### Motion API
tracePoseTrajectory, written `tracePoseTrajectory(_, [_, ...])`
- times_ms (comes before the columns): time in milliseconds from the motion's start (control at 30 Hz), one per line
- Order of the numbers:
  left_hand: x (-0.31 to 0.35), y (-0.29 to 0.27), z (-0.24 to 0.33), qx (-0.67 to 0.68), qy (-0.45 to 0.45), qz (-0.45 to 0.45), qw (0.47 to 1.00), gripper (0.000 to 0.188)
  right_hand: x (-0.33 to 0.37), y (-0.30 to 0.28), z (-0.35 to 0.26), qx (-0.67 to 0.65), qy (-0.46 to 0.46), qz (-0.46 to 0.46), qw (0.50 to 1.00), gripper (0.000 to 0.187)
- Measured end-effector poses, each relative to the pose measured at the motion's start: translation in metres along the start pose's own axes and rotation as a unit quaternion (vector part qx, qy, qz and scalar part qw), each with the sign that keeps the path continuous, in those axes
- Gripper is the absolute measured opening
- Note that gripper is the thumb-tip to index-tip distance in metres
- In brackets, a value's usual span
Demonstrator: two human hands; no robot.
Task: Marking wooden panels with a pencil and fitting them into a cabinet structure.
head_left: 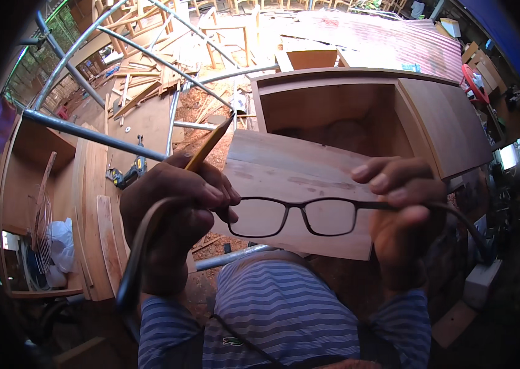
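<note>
A pair of dark-rimmed eyeglasses (295,205) is held up in front of me, arms unfolded toward me. My left hand (171,209) is closed on the left side of the frame, near the hinge. The same hand also has a yellow pencil (212,142) between its fingers, its dark tip pointing up and away. My right hand (404,215) pinches the frame's right side with thumb and fingers. Behind the lenses lies a flat wooden panel (272,163), partly covered by both hands and the glasses.
An open wooden cabinet (334,77) stands beyond the panel. Metal pipes (94,131) cross at the left. A cordless drill (131,173) lies near long boards (93,203). Wood scraps (143,86) are piled farther off. At the far left is another wooden cabinet (17,178).
</note>
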State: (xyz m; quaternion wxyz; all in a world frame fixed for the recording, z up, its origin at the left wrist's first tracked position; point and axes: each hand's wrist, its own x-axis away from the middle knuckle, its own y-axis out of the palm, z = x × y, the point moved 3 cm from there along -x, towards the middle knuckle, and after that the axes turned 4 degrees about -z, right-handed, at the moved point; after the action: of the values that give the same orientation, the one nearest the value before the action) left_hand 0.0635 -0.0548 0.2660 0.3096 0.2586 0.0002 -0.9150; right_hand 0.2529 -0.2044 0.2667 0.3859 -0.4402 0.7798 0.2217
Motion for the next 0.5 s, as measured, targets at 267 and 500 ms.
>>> tracePoseTrajectory(267, [0.013,0.01,0.038,-0.078,0.059,-0.174,0.98,0.023,0.001,-0.011,-0.055,0.024,0.003,-0.144,0.989,0.04])
tracePoseTrajectory(500, [0.1,-0.013,0.054,0.024,-0.002,0.099,0.995,0.025,-0.002,0.008,-0.055,0.042,-0.045,-0.019,0.998,0.032])
